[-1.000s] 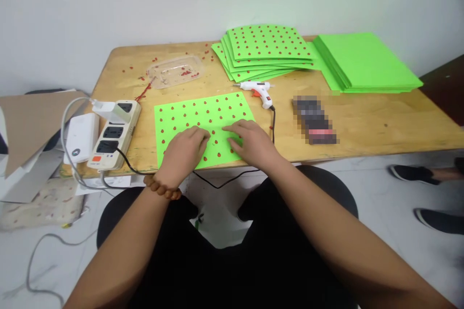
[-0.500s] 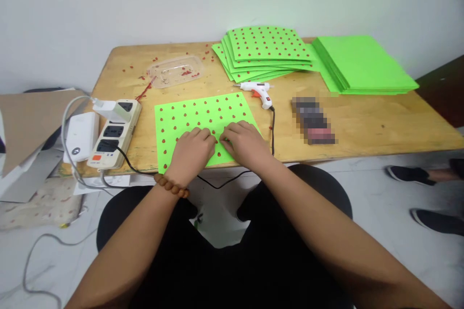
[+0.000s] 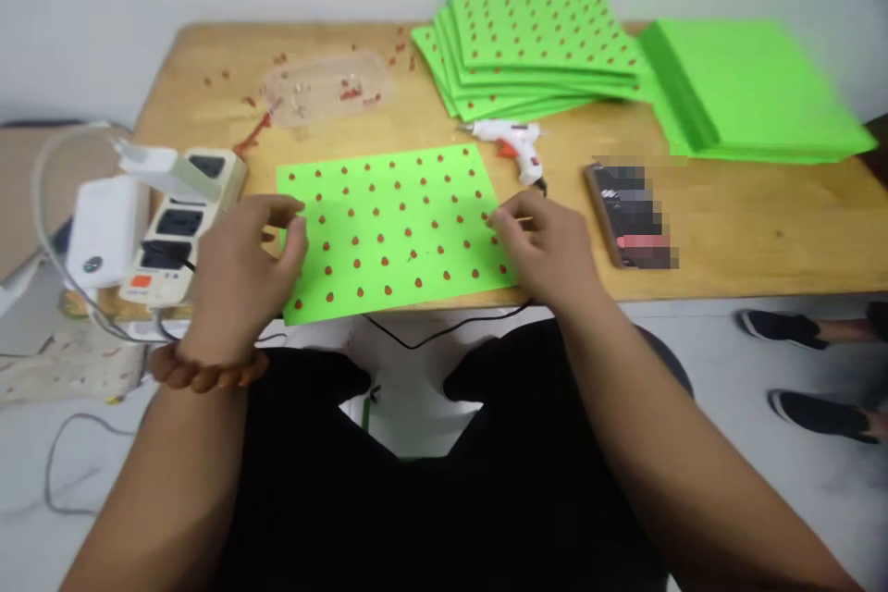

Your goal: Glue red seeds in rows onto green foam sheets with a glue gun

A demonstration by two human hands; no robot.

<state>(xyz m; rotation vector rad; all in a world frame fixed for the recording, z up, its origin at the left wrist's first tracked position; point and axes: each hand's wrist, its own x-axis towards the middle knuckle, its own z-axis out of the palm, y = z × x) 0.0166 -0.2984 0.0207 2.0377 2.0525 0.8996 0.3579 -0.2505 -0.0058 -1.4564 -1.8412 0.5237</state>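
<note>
A bright green sheet (image 3: 393, 220) dotted with rows of small red pieces lies flat near the table's front edge. My left hand (image 3: 250, 264), with a brown bead bracelet at the wrist, is at the sheet's left edge, thumb and fingers apart and holding nothing. Over the right edge is my right hand (image 3: 548, 245), its thumb and curled fingers slightly apart, with a strip of table showing between them. Whether its fingertips touch the sheet is hard to tell. Behind the sheet, close to my right hand, lies a white glue gun (image 3: 513, 137) with an orange-red trigger.
Dotted green sheets (image 3: 541, 37) are stacked at the back, beside a thick plain green stack (image 3: 756, 83). A clear plastic tray (image 3: 326, 97) holds loose red bits. At left are a power strip (image 3: 181, 227) and a white power bank (image 3: 105, 229). A phone (image 3: 628, 217) lies right.
My hands have parted from the middle of the sheet, the left to its left edge, the right to its right edge. The fingers have opened. The view has tilted down slightly.
</note>
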